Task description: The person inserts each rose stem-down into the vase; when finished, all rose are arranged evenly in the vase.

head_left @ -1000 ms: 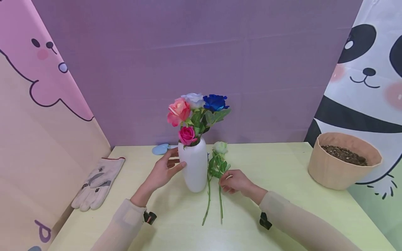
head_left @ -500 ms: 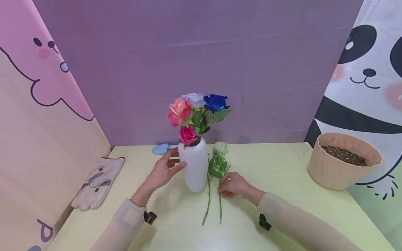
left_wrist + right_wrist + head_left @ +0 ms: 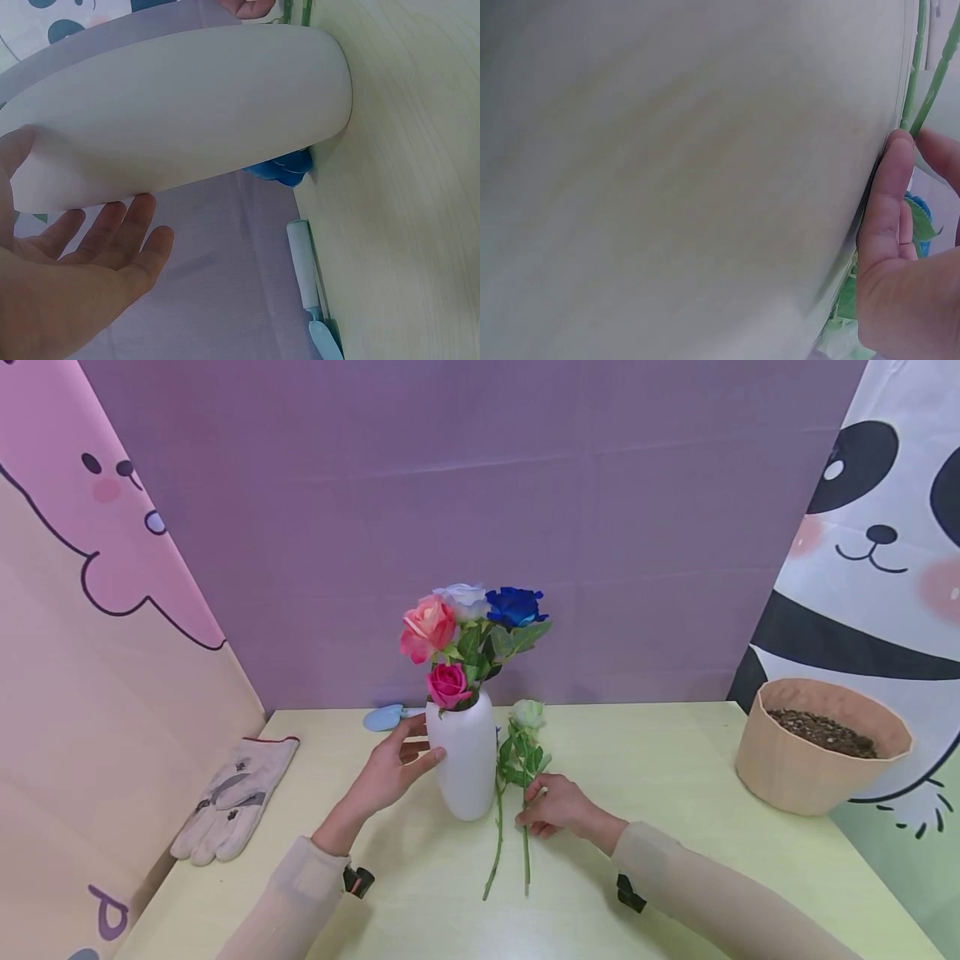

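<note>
A white vase (image 3: 463, 764) stands upright holding several roses: a coral rose (image 3: 427, 627), a magenta rose (image 3: 447, 685), a pale lilac rose (image 3: 462, 601) and a dark blue rose (image 3: 516, 606). My left hand (image 3: 393, 770) holds the vase's left side, thumb in front and fingers toward the back. On the table to its right lies a pale green-white rose (image 3: 528, 713). My right hand (image 3: 557, 806) pinches that rose's stem (image 3: 936, 84) between thumb and fingers. Beside it lies a second stem (image 3: 498, 843); a blue bloom (image 3: 285, 167) shows behind the vase in the left wrist view.
A light blue hand trowel (image 3: 384, 717) lies behind the vase at the table's back edge. Grey-white work gloves (image 3: 236, 802) rest at the left edge. A tan pot (image 3: 795, 768) with dark soil stands at the right. A purple backdrop rises behind the table.
My right hand has slid slightly left and down along the rose stem, its fingers closing on it. The left hand and vase have stayed in place.
</note>
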The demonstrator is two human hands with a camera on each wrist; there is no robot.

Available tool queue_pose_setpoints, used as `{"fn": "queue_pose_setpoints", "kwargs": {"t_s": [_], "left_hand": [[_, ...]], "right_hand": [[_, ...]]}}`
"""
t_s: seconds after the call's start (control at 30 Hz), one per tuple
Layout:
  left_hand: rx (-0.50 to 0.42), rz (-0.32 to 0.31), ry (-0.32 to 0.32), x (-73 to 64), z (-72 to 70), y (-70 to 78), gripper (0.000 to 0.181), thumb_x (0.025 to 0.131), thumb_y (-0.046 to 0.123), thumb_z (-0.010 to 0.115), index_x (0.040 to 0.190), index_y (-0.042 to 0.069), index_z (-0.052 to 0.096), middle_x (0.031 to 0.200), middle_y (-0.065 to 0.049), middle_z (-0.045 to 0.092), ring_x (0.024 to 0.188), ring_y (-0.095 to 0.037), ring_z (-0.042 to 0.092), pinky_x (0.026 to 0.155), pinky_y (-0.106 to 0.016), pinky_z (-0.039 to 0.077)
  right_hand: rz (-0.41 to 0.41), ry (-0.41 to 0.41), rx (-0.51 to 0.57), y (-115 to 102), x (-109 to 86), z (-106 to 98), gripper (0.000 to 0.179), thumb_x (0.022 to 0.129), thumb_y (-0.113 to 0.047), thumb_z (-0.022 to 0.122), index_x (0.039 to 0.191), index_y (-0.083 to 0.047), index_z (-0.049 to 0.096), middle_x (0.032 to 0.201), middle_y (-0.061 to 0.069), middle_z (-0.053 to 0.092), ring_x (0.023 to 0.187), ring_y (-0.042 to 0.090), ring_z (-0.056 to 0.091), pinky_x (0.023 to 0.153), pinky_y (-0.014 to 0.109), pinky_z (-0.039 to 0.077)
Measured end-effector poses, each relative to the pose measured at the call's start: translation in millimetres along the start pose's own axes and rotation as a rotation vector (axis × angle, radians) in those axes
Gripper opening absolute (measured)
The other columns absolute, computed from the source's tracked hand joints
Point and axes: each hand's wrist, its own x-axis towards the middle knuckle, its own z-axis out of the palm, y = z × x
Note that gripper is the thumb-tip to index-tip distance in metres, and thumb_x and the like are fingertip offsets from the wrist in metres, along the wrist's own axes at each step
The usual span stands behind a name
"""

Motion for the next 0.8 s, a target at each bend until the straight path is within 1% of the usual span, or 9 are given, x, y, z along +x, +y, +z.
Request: {"fn": "queue_pose_setpoints", "kwargs": {"t_s": [0.17,0.33,0.47,0.6,0.7,0.8], "left_hand": [[-0.006,0.004,-0.002,-0.1,0.1,0.1,0.069,0.093,0.041,0.070,0.150,0.017,0.040,0.143,-0.012,0.052,0.131,-0.039,0.055,0.113,-0.057,0.042],[-0.013,0.004,-0.005,-0.2,0.1,0.5,0.068,0.093,0.041,0.070,0.149,0.017,0.040,0.143,-0.012,0.052,0.132,-0.039,0.054,0.114,-0.058,0.041],[-0.014,0.004,-0.004,0.0,0.2,0.3,0.068,0.093,0.040,0.070,0.149,0.017,0.040,0.143,-0.012,0.053,0.132,-0.039,0.054,0.114,-0.057,0.041],[-0.012,0.007,-0.005,0.1,0.4,-0.1,0.068,0.093,0.041,0.069,0.150,0.017,0.040,0.143,-0.012,0.053,0.131,-0.038,0.055,0.114,-0.057,0.042],[-0.004,0.008,-0.004,0.4,0.2,-0.8,0.068,0.093,0.041,0.069,0.150,0.017,0.040,0.142,-0.011,0.053,0.131,-0.036,0.056,0.113,-0.054,0.043],[-0.007,0.007,-0.002,0.7,0.0,-1.3,0.068,0.093,0.041,0.070,0.149,0.017,0.040,0.142,-0.011,0.053,0.131,-0.038,0.056,0.113,-0.055,0.043]], "right_hand": [[-0.005,0.013,-0.022,-0.3,0.0,1.7,0.039,0.074,-0.009,0.085,0.099,-0.004,0.056,0.069,0.009,0.070,0.057,0.017,0.067,0.054,0.033,0.059],[-0.006,0.023,-0.022,-2.7,-3.0,1.9,0.039,0.074,-0.003,0.083,0.101,-0.003,0.056,0.070,0.010,0.070,0.058,0.018,0.067,0.056,0.032,0.060],[-0.010,0.018,0.013,-4.4,-5.9,0.9,0.039,0.075,0.002,0.080,0.105,0.000,0.055,0.071,0.011,0.070,0.060,0.018,0.067,0.059,0.033,0.061],[-0.014,-0.003,0.070,-4.9,-8.1,-0.9,0.040,0.077,0.005,0.076,0.109,0.001,0.053,0.074,0.011,0.070,0.062,0.018,0.065,0.061,0.034,0.062],[-0.026,-0.016,0.115,-4.7,-8.7,-2.8,0.041,0.078,0.007,0.073,0.112,0.003,0.050,0.078,0.013,0.071,0.064,0.018,0.066,0.064,0.035,0.062],[-0.040,-0.020,0.145,-4.2,-8.8,-4.5,0.043,0.079,0.008,0.071,0.115,0.005,0.048,0.083,0.014,0.072,0.065,0.017,0.066,0.066,0.036,0.063]]}}
